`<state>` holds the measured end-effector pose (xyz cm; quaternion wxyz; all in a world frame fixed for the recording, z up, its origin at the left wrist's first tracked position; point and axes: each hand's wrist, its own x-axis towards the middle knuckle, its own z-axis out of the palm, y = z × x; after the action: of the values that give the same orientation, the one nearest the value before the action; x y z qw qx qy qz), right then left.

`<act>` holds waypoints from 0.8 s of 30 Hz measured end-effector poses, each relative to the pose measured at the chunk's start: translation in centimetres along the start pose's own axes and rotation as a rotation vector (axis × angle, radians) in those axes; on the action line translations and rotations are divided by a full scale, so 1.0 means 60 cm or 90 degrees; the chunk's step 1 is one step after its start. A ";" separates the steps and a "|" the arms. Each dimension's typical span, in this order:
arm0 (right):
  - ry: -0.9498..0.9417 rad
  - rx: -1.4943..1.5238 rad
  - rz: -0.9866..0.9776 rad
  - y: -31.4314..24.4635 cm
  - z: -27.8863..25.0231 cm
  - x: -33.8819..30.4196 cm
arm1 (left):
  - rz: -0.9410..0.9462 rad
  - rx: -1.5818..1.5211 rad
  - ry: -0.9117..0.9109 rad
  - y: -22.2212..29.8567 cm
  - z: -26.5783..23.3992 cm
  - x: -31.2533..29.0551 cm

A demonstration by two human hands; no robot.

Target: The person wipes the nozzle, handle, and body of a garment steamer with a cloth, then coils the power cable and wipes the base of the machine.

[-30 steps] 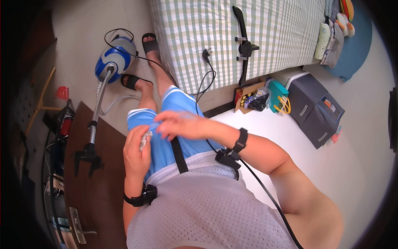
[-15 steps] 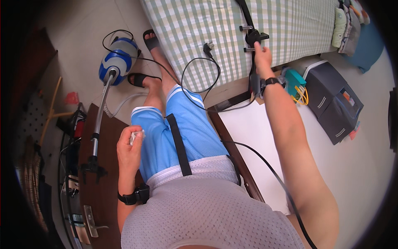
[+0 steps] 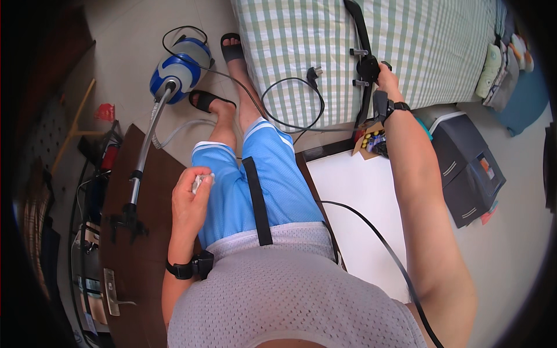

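Observation:
My left hand (image 3: 190, 194) is closed around a crumpled white piece, seemingly tissue (image 3: 203, 181), in front of my blue shorts. My right arm reaches out to the bed, where my right hand (image 3: 389, 81) has its fingers bent round the knob-like end of a black band (image 3: 364, 35). That band lies across the checked bedcover (image 3: 325, 52); it has a round hub and two small clamp-like pieces on its left side. Part of the grip is hidden behind my fingers. Left of the band rests a black plug (image 3: 314, 75) on a looped cord.
A blue and grey canister vacuum cleaner (image 3: 181, 69) stands on the floor at left, its metal tube (image 3: 152, 130) leaning toward a brown door (image 3: 139, 174). A dark grey bin-like box (image 3: 467, 165) is at right. Beside the bed are a white surface (image 3: 360, 203) and an open carton (image 3: 371, 142).
The view has shifted and turned slightly. My right hand has gone from stretched-out fingers at the band's hub to fingers bent round its knob-like end. My left hand still holds the tissue.

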<state>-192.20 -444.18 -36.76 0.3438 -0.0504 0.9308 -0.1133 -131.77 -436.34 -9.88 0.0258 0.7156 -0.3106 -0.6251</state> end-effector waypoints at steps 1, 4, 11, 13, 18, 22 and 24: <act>0.053 -0.140 -0.029 -0.012 0.008 -0.020 | -0.007 -0.002 0.007 -0.006 -0.001 -0.004; 0.124 -0.212 -0.205 -0.057 0.032 -0.113 | -0.022 -0.014 0.030 -0.026 -0.002 -0.021; -0.167 -0.035 -0.693 -0.188 0.044 -0.379 | 0.030 -0.089 0.030 -0.072 -0.019 -0.039; -0.234 -0.119 -0.884 -0.228 0.068 -0.510 | 0.032 -0.096 0.042 -0.079 -0.024 -0.048; -0.536 -0.220 -1.290 -0.277 0.188 -0.805 | 0.064 -0.090 0.051 -0.137 -0.026 -0.086; -0.705 -0.307 -1.449 -0.249 0.268 -0.914 | 0.025 -0.078 0.092 -0.197 -0.042 -0.136; -0.730 -0.303 -1.484 -0.231 0.287 -0.953 | 0.019 -0.054 0.159 -0.219 -0.051 -0.158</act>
<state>-137.39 -450.84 -10.09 0.3708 -0.9162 0.0627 -0.1384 -123.80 -422.31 -6.45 0.1034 0.7817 -0.2888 -0.5430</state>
